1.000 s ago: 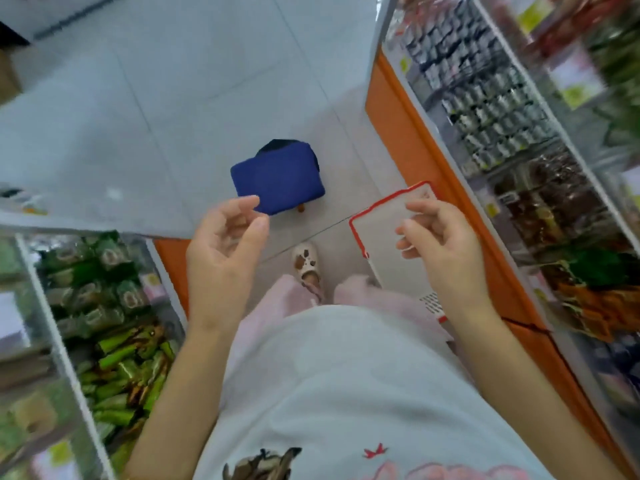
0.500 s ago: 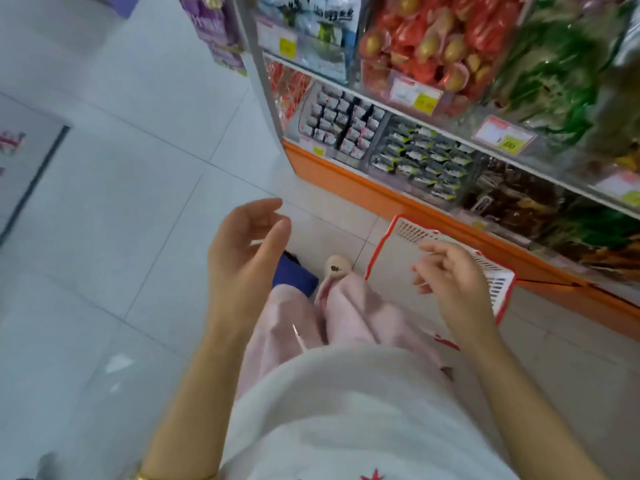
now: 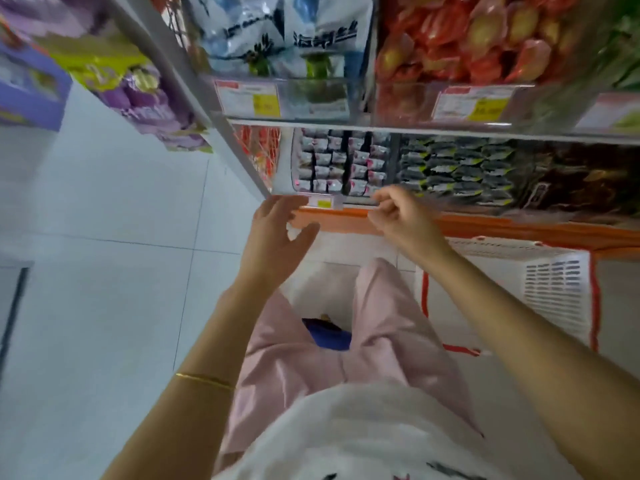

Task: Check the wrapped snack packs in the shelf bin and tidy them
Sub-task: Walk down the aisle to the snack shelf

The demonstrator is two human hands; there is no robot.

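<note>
Packs (image 3: 341,164) in small pale wrappers with pink marks stand in tight rows inside a clear bin (image 3: 295,157) on the low shelf, just above the middle of the frame. A white tag (image 3: 325,203) with a yellow patch sits on the bin's front edge; its print is too blurred to read.

The left hand (image 3: 277,233) hangs just below the bin's left corner, fingers spread and straight, holding nothing. The right hand (image 3: 401,220) is at the bin's right front corner, fingers loosely curled with nothing seen in them; whether the fingertips touch the rim cannot be told. A thin gold bangle (image 3: 204,379) circles the left forearm.

Right of the bin lie dark packs (image 3: 457,171) edged in yellow-green. On the shelf above, glossy white and blue bags (image 3: 284,32) carry dark writing that is smeared past reading, beside shiny red and yellow packs (image 3: 467,39). Two shelf labels (image 3: 247,98) (image 3: 474,105) show a red strip and a yellow patch. Purple packs (image 3: 145,98) fill the upper left.

An orange base (image 3: 502,228) runs under the shelf. A white slotted basket (image 3: 554,289) with a red rim rests on the pale tiled floor (image 3: 104,271) at the right. Pink trousers (image 3: 381,323) fill the lower middle, a blue thing (image 3: 329,336) between the legs.
</note>
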